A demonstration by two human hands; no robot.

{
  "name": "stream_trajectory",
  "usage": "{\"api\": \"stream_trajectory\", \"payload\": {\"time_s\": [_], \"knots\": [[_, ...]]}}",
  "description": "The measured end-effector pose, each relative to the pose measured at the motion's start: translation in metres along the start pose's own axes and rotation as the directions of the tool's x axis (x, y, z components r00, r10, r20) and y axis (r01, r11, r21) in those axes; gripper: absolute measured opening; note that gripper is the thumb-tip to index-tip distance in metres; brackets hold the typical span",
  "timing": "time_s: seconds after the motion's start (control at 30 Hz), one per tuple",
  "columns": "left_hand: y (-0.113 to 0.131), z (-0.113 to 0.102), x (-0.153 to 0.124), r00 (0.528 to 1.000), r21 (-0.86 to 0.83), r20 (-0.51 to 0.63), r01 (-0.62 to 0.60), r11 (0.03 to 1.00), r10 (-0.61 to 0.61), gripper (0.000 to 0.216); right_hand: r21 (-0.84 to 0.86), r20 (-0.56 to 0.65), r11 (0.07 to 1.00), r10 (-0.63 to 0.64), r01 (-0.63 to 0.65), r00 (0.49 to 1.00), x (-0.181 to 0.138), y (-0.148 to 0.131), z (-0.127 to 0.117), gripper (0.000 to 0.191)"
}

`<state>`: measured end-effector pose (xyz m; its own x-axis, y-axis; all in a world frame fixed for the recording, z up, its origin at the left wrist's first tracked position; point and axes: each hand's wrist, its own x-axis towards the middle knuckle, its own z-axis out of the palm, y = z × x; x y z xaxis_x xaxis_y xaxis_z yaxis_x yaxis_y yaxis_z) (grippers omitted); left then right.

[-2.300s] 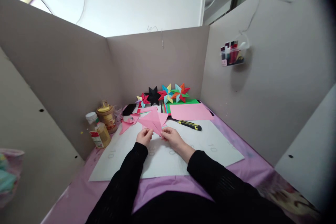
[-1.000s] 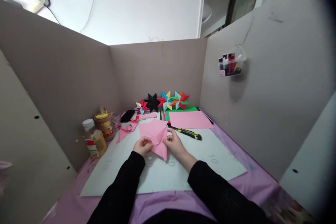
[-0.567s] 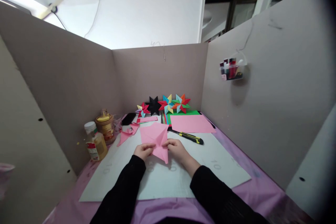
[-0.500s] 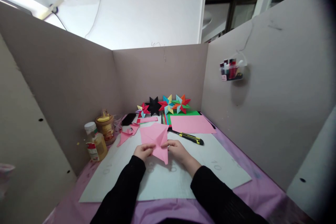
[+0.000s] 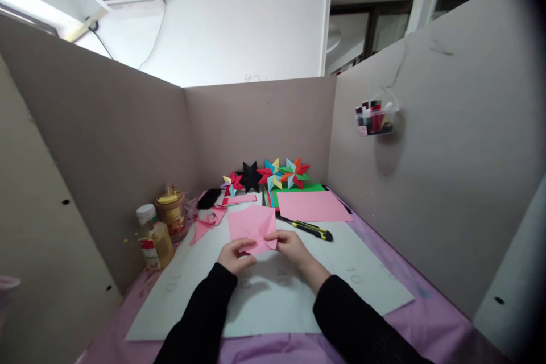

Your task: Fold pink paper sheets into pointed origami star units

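A creased sheet of pink paper (image 5: 252, 222) is held up between my two hands over the white board. At its lower left edge is my left hand (image 5: 236, 255), its fingers on the paper and the thumb a little apart below. My right hand (image 5: 291, 247) pinches the lower right side between thumb and fingers. The near edge of the paper is bent, and creases meet near its lower middle. Folded pink paper pieces (image 5: 209, 223) lie just left of the sheet.
A black and yellow utility knife (image 5: 309, 230) lies right of the paper. Behind it is a flat pink sheet (image 5: 314, 206) on coloured paper. Folded paper stars (image 5: 273, 174) stand at the back panel. A bottle (image 5: 154, 242) and a brown jar (image 5: 171, 213) stand at left.
The near point of the pink paper, which hung down between my hands, is now folded up or under. My left hand has shifted slightly, its thumb now away from the paper. The view tilted up slightly.
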<state>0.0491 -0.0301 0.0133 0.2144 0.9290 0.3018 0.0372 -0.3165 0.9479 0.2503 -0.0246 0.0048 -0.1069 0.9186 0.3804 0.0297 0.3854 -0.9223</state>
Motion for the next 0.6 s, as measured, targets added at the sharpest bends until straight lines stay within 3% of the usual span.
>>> {"api": "stream_trajectory", "payload": {"time_s": [0.33, 0.6], "knots": [[-0.003, 0.001, -0.001, 0.941, 0.168, -0.269, -0.163, 0.972, 0.204, 0.010, 0.121, -0.070, 0.993, -0.008, 0.016, 0.998, -0.001, 0.002, 0.008, 0.019], [-0.004, 0.007, 0.001, 0.912, 0.177, -0.315, -0.216, 0.960, 0.263, 0.010, 0.193, -0.152, 0.980, -0.025, 0.054, 0.988, -0.003, -0.002, 0.015, 0.023]]}}
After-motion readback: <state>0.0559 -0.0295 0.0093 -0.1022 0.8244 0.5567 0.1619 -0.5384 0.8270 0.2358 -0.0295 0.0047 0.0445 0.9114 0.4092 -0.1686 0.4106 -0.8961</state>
